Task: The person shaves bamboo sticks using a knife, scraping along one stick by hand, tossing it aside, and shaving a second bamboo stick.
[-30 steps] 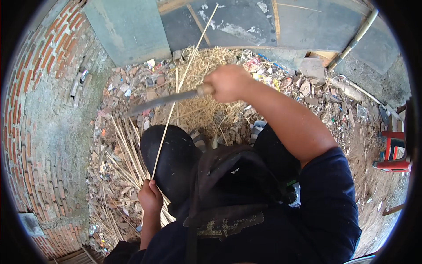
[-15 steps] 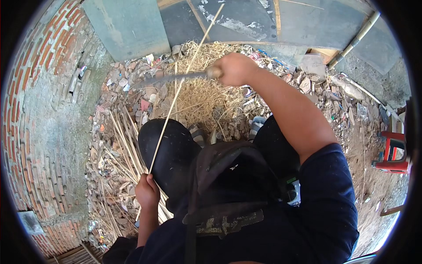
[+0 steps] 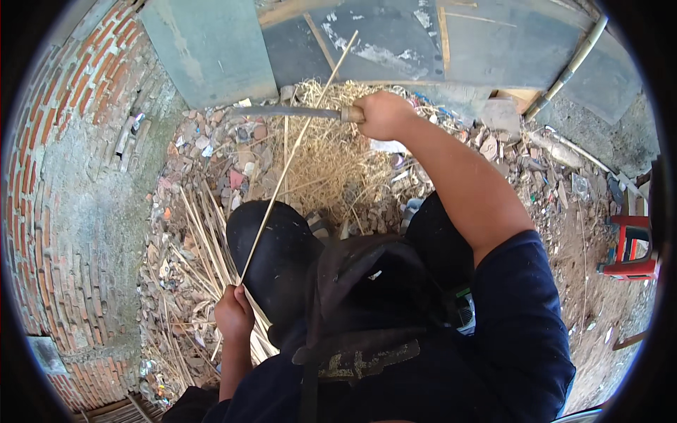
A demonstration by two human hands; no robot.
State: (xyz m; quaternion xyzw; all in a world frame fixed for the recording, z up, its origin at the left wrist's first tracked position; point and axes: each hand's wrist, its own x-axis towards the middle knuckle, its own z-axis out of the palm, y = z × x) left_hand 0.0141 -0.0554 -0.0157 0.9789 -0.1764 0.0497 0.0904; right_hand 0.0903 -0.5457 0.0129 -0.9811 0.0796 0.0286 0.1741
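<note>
Bamboo, pale and split thin: one long strip (image 3: 293, 158) runs slanting from the left hand (image 3: 234, 316) at the lower left up past the knife to the grey wall panels (image 3: 211, 49) at the top. The left hand is closed around the strip's lower end, beside the person's dark-trousered knee (image 3: 271, 257). One knife (image 3: 293, 111), a long dull blade with a pale handle, lies level across the upper middle, its edge meeting the strip where the two cross. The right hand (image 3: 381, 114) is clenched on that handle, the bare forearm reaching up from a dark blue sleeve (image 3: 522, 317).

Below the crossing sits one heap of fine shavings (image 3: 328, 166), straw-coloured, on rubble-strewn ground. To the left of the knee lies a loose bundle of further strips (image 3: 201, 243), too many and too overlapped to count. One curved brick wall (image 3: 63, 176) closes the left side. One red stool (image 3: 631, 247) stands at the right edge, well apart from the work.
</note>
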